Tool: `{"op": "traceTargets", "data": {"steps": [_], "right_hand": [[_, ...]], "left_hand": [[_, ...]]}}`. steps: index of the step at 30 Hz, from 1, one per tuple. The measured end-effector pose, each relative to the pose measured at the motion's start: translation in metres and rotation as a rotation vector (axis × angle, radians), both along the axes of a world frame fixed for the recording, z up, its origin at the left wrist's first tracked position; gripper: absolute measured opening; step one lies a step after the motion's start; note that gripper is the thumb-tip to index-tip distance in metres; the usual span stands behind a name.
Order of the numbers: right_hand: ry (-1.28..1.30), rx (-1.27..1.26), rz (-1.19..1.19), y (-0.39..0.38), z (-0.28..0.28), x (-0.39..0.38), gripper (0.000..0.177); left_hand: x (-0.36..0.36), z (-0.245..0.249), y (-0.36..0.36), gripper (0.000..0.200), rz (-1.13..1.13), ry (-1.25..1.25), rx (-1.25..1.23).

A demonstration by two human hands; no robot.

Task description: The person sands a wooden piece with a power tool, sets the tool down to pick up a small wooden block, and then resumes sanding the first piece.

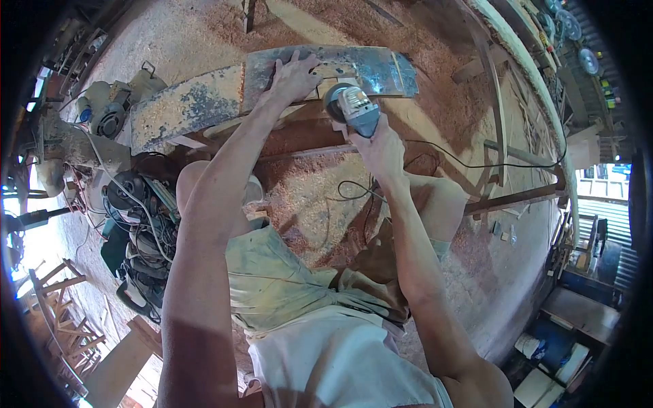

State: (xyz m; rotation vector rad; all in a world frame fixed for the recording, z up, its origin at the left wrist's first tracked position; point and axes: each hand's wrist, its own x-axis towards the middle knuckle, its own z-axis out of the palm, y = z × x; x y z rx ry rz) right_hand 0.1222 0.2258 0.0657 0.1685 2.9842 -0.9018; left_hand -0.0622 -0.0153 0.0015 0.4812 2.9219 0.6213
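Note:
A long wooden plank (194, 109) with worn, dark-stained paint lies across in front of me. My left hand (294, 80) rests on its upper surface with fingers spread. My right hand (382, 151) is wrapped round an angle grinder (358, 111), whose round disc end points away from me at the plank's near edge. Close to the disc, between my hands, a bare pale wood patch (328, 87) shows. A black cord (469, 165) runs off to the right at the height of my right hand.
Sawdust (309, 197) covers the floor. At left stand a motor (109, 122) and a heap of cabled power tools (139, 217). A wooden frame (517, 197) stands at right, beside a long curved pale edge (544, 75). Wooden pieces (68, 319) are piled at lower left.

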Motion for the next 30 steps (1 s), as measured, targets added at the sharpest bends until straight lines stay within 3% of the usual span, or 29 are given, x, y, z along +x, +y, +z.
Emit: {"op": "traceTargets", "data": {"steps": [9, 12, 18, 24, 30], "right_hand": [[0.004, 0.002, -0.097, -0.003, 0.013, -0.005, 0.063], [-0.015, -0.001, -0.018, -0.003, 0.010, -0.005, 0.070], [0.011, 0.012, -0.090, 0.004, 0.010, -0.009, 0.067], [0.058, 0.013, 0.012, 0.002, 0.007, -0.005, 0.062], [0.004, 0.016, -0.103, 0.001, 0.010, -0.008, 0.062]], "left_hand": [[0.003, 0.005, 0.002, 0.067, 0.001, -0.009, -0.015], [0.005, 0.005, 0.002, 0.066, -0.007, 0.008, -0.003], [0.004, 0.000, 0.003, 0.066, -0.003, 0.025, 0.002], [0.002, 0.006, 0.012, 0.067, 0.000, 0.002, -0.041], [0.003, -0.001, 0.003, 0.067, 0.005, 0.014, -0.059]]}}
